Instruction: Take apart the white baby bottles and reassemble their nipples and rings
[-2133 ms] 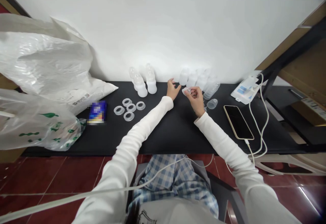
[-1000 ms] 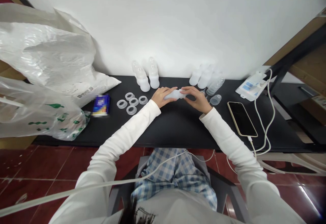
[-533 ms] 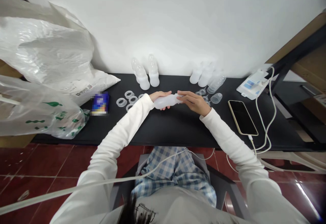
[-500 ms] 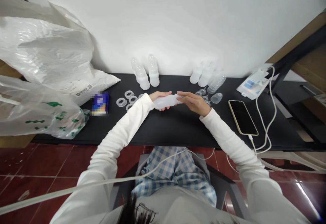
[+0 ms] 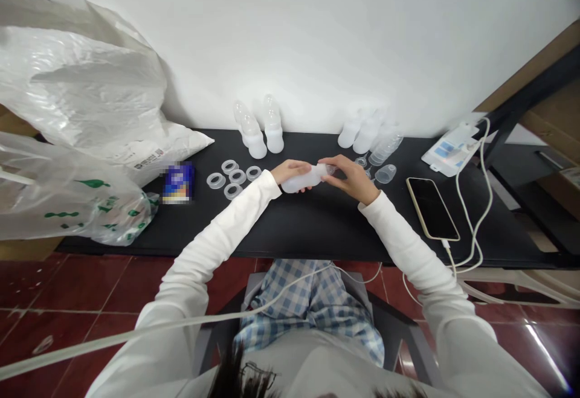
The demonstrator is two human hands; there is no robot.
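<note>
Over the middle of the black table, my left hand [image 5: 292, 171] wraps around a frosted white baby bottle [image 5: 296, 182], which lies on its side in the grip with its neck to the right. At that end my right hand [image 5: 351, 179] pinches a small clear teat-like piece [image 5: 330, 170] against the neck; its exact seating is partly hidden by the fingers. Left of my hands are several translucent collar rings [image 5: 237, 176]. Beyond my right hand lie clear teats [image 5: 361, 161] and a clear cap [image 5: 385, 173].
Capped bottles [image 5: 273, 126] stand by the wall, with more white bottles [image 5: 350, 132] and stacked clear caps [image 5: 385, 147] farther right. A phone [image 5: 432, 209] on a cable lies right. Plastic bags [image 5: 90, 96] and a blue packet [image 5: 178, 182] occupy the left. A cord [image 5: 181, 324] crosses my lap.
Both hands and the bottle have shifted slightly right. My right fingers have moved from over the neck to its end, where the clear piece now shows. Another ring is uncovered beside my left sleeve.
</note>
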